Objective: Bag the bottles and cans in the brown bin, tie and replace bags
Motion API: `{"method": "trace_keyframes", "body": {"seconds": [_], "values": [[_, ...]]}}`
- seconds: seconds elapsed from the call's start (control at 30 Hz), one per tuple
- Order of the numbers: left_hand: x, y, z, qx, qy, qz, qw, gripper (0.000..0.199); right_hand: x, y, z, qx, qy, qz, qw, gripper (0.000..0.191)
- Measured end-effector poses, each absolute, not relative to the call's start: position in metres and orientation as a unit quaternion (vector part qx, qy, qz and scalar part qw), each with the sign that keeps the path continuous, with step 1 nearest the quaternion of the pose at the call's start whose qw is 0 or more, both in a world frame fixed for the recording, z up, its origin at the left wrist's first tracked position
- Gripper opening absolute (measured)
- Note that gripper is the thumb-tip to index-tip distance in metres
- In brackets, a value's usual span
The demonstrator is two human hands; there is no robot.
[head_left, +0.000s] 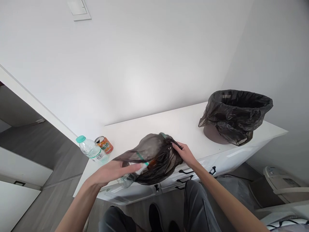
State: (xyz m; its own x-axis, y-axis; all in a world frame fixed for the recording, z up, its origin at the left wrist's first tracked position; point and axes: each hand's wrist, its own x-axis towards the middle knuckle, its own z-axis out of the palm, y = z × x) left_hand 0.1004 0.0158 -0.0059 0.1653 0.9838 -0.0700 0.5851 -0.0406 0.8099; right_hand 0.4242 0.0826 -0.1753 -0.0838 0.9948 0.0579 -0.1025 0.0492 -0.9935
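In the head view, our right hand (184, 154) has its grip clamped on the dark bag (164, 164), at the tabletop's (154, 124) front edge. Our left hand (116, 170) is at a bottle (127, 179) partly inside; bag and blur hide its fingers, so we cannot tell its grip. An orange can (104, 144) stands left, a lined bin (214, 133) right.

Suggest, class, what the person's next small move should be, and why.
Probably the left hand should ease the clear bottle beneath it further into the held dark bag: the bottle's end seems to stick out past the film, while the right hand pinches the bag's gathered side.
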Motion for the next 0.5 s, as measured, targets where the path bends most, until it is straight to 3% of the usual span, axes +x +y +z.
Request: {"method": "trace_keyframes", "body": {"seconds": [0.3, 0.4, 0.5], "values": [[0.059, -0.013, -0.001, 0.656, 0.462, 0.032, 0.596, 0.051, 0.424, 0.085, -0.18, -0.406, -0.36, 0.588, 0.6, 0.047], [0.042, -0.026, -0.001, 0.63, 0.441, 0.089, 0.633, 0.067, 0.424, 0.086, -0.18, -0.396, -0.296, 0.592, 0.636, 0.05], [0.03, -0.032, -0.006, 0.578, 0.504, 0.271, 0.582, 0.08, 0.425, 0.086, -0.181, -0.403, -0.279, 0.593, 0.639, 0.047]]}}
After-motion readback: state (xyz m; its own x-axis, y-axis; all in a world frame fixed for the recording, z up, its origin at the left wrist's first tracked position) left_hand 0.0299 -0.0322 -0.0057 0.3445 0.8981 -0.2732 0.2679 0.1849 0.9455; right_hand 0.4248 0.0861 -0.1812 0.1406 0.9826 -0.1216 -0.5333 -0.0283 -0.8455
